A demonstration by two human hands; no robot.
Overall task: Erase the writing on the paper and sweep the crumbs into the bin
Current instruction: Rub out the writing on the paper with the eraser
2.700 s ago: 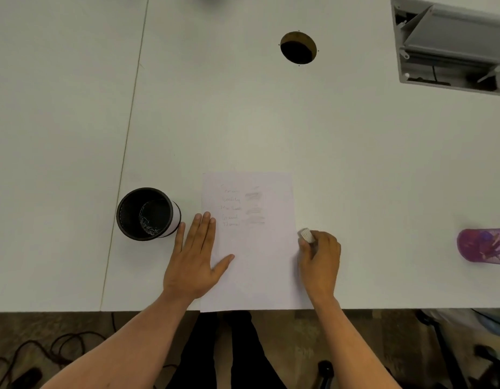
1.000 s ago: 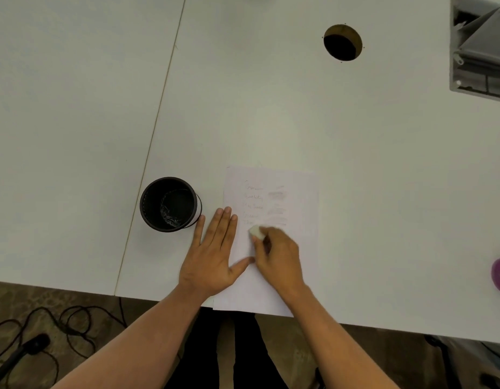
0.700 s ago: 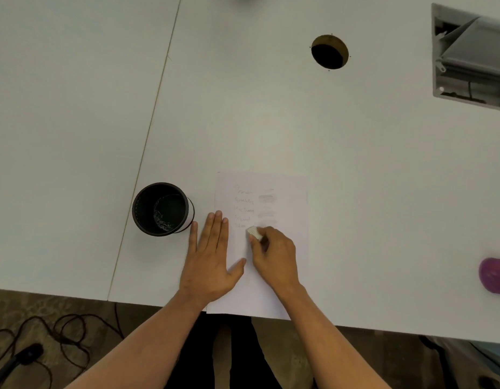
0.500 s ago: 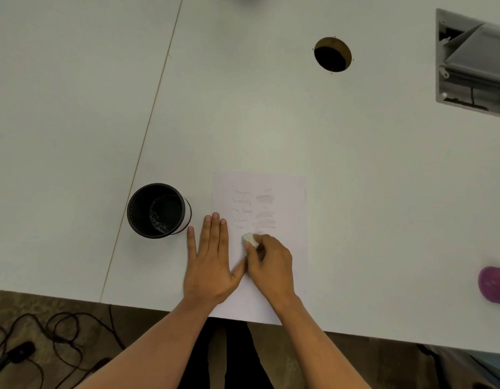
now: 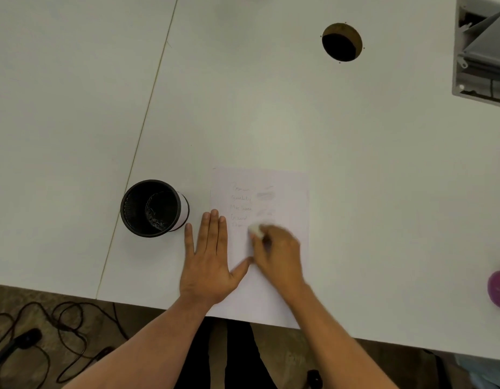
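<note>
Two hands on white sheet of paper, lower centre of frame, on white tabletop. Left hand flat, fingers spread, pinning sheet's left edge. Right hand, blurred, pinches small white eraser against lowest pencil line. Black cylindrical bin upright just left of paper.

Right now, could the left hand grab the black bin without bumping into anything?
Probably yes. The left hand lies flat on the paper's left edge, and the black bin stands just beside its fingertips with only bare table between. But lifting it would free the paper.
</note>
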